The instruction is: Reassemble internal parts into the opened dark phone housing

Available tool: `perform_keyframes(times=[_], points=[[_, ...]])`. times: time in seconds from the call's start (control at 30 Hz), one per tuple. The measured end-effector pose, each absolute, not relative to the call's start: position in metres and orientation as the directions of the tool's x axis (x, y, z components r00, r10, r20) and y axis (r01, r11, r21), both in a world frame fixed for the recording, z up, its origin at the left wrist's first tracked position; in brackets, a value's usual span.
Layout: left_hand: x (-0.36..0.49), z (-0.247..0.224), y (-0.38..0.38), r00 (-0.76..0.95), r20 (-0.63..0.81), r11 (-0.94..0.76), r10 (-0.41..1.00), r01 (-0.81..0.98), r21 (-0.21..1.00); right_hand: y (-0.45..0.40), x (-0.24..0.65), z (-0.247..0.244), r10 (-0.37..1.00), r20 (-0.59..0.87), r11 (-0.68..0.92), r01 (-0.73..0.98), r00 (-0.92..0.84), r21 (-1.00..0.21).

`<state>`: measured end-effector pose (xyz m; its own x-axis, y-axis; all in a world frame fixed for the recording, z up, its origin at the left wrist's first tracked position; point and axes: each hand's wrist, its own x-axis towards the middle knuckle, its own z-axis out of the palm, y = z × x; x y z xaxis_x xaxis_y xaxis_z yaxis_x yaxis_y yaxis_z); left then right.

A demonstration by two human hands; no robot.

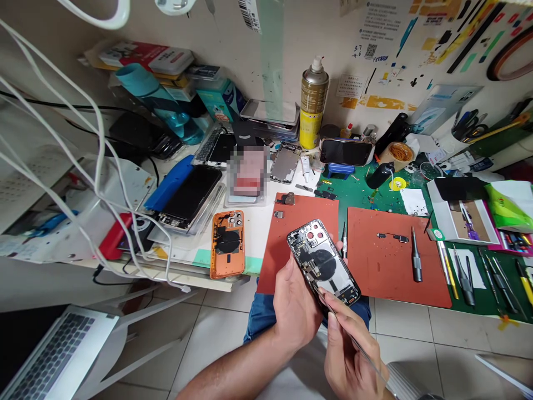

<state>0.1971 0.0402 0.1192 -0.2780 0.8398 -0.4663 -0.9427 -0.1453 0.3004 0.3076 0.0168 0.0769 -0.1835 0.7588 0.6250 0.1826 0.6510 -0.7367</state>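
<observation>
a thin metal tool [371, 360], probably tweezers, is being worked at the lower left edge of an open phone [325, 265], just below the centre of the frame. the phone is tilted over the person's lap, its inside facing up, with a black disc, small boards and screw spots showing. the left hand [296, 308] is curled round its lower left side, palm under it, thumb up along the edge. the right hand [353, 339] is pinching the tool between thumb and fingers, the tip angled in at that edge. this looks like fine work on a small part or connector there; any further touch at that spot would call for a firm cradle from the left hand and a light, shallow tip.

behind the phone, two red-brown mats lie on the desk [258, 222], with a grey screwdriver [417, 261] on the right one. an orange phone shell [228, 244] lies left of the mats.

what the tool touches is hard to make out: the fingers crowd it, and i can't tell whether the tips hold anything. the left fingers under the phone are hidden. a pixelated patch [249, 172] blurs something above centre, and the laptop [54, 344] at lower left is cut off.
</observation>
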Motion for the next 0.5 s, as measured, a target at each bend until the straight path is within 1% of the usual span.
perform_keyframes(times=[0.2,0.5], points=[[0.1978,0.1170,0.0394,-0.283,-0.456,-0.153,0.844,-0.941,0.301,0.0190,0.3099,0.0738,0.750,0.624,0.658,0.161,-0.219,-0.735],[0.1974,0.1166,0.0384,-0.283,-0.450,-0.152,0.847,-0.940,0.304,0.0191,0.3067,0.0764,0.748,0.637,0.663,0.157,-0.189,-0.732]])
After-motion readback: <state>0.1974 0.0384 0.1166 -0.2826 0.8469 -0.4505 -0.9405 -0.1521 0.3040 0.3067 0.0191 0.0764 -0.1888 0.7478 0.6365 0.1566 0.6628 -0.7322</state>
